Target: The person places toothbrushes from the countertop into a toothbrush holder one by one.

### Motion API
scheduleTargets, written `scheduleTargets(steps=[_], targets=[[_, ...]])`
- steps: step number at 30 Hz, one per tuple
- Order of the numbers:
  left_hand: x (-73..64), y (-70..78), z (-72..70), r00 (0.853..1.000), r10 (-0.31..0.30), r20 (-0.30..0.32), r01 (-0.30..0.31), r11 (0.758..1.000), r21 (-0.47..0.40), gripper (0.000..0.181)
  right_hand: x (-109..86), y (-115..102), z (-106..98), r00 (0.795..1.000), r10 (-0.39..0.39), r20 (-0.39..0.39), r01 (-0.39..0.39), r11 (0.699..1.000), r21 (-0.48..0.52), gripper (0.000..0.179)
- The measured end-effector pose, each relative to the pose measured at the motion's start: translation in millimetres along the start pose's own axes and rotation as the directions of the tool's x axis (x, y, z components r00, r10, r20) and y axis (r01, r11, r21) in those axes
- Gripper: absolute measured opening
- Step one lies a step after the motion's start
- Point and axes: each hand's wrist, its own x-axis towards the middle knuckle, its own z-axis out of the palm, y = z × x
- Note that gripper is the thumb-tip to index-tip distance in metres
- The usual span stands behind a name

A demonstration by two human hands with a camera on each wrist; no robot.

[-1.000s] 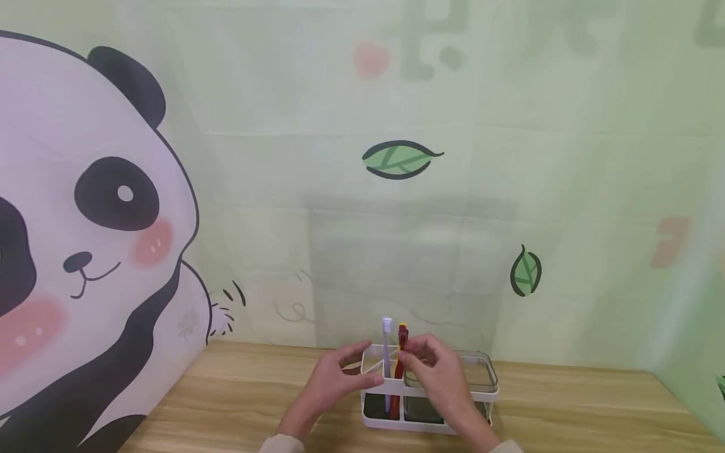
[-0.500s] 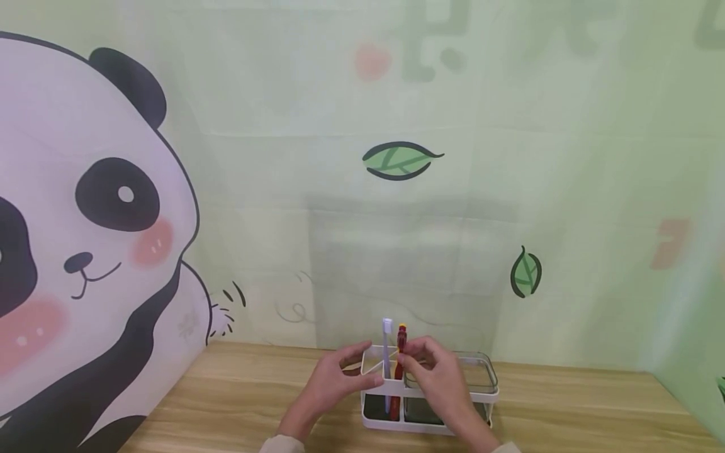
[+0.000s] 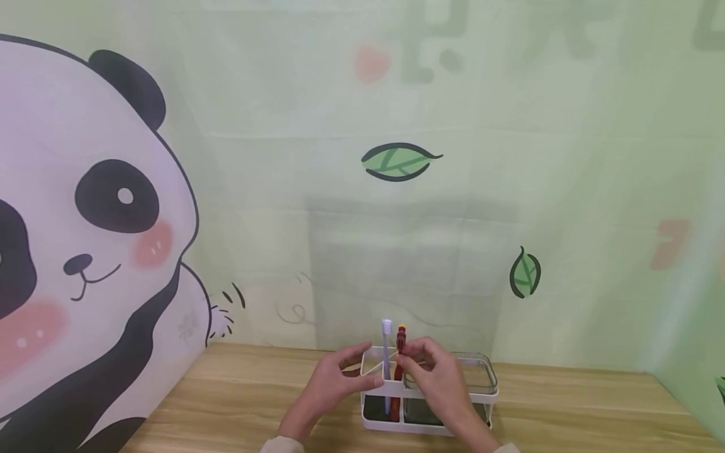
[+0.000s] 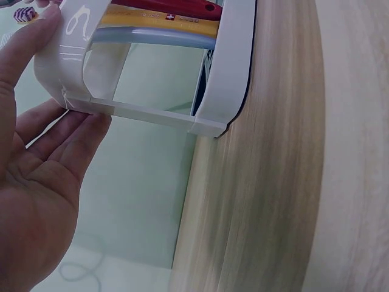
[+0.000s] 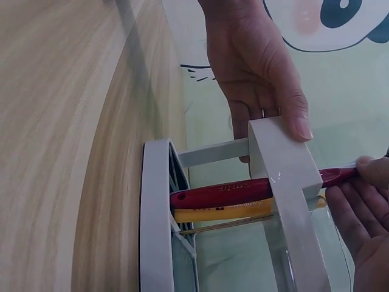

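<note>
A white toothbrush holder (image 3: 486, 397) with an upper frame and a dark-floored base stands on the table. My left hand (image 3: 331, 380) grips its left end, thumb on the front bar and fingers at the side and back. With thumb and fingertips, my right hand (image 3: 444, 375) pinches a dark red toothbrush (image 3: 400, 343) just below its head. Its red handle (image 5: 225, 193) runs down through the frame to the base. Close beside it, a pale purple toothbrush (image 3: 386, 352) stands upright. Both wrist views also show a yellow toothbrush handle (image 5: 228, 211) alongside the red one.
A clear box (image 3: 478, 370) sits in the right part of the holder. Wood-grain tabletop (image 3: 578, 409) lies around it. Right behind rises a green printed backdrop (image 3: 255, 189) with a panda (image 3: 170, 302) at the left.
The top of the red toothbrush and my right fingertips have shifted very slightly to the left. My left hand and the holder keep their places.
</note>
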Motion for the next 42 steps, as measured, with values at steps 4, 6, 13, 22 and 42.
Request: scheduleTargets(steps=[4,6,13,22,42], targets=[[-0.3,-0.7,-0.2,1.000,0.004,-0.001,-0.004,1.000,0.007,0.072,-0.6,0.5,0.4,1.000,-0.006,0.001,0.006,1.000,-0.006,0.012],[-0.3,-0.8,-0.2,1.000,0.003,-0.001,-0.003,1.000,0.009,0.072,-0.9,0.6,0.6,1.000,-0.004,0.001,0.004,1.000,-0.012,0.012],[0.7,0.1,0.2,1.000,-0.002,-0.001,0.002,1.000,0.001,0.074,-1.4,1.4,1.3,1.000,-0.021,-0.007,0.021,1.000,-0.016,0.012],[0.0,0.6,0.4,1.000,-0.007,-0.002,0.007,1.000,0.001,0.073,-2.2,3.5,-0.5,1.000,0.001,0.003,-0.001,1.000,-0.031,0.013],[-0.1,0.1,0.0,1.000,-0.002,-0.011,0.002,1.000,0.004,0.072,-2.4,5.1,0.6,1.000,0.005,0.000,-0.005,0.997,-0.080,0.011]])
